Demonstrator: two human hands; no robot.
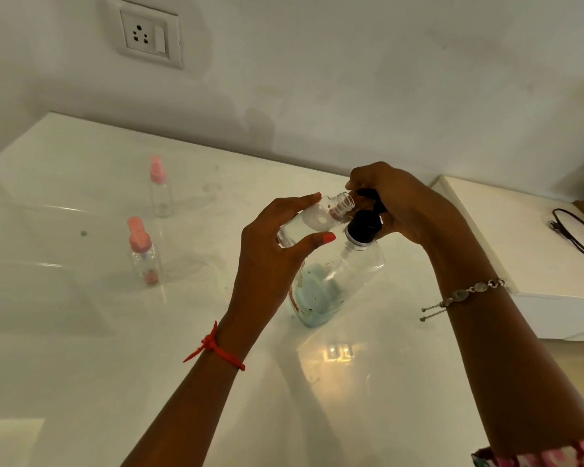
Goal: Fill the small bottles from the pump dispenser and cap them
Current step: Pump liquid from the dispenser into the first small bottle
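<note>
White bench (81, 315), pale wall (351, 79). Gripped the uncapped small bottle (312, 222) tilted in the left hand (277, 254), mouth at the nozzle of the pump dispenser (358, 267). Curled the right hand (398, 203) round its pump head. Two pink-capped bottles (144, 261) (161, 193) upright, well left of it.

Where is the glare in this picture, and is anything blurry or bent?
Head view: a warm bright reflection sits on the glossy table just in front of the pump dispenser, with thinner streaks at the left; the far pink-capped bottle and the near pink-capped bottle look soft; the open bottle in the left hand is sharper; the table's far edge bows from the wide lens.
</note>
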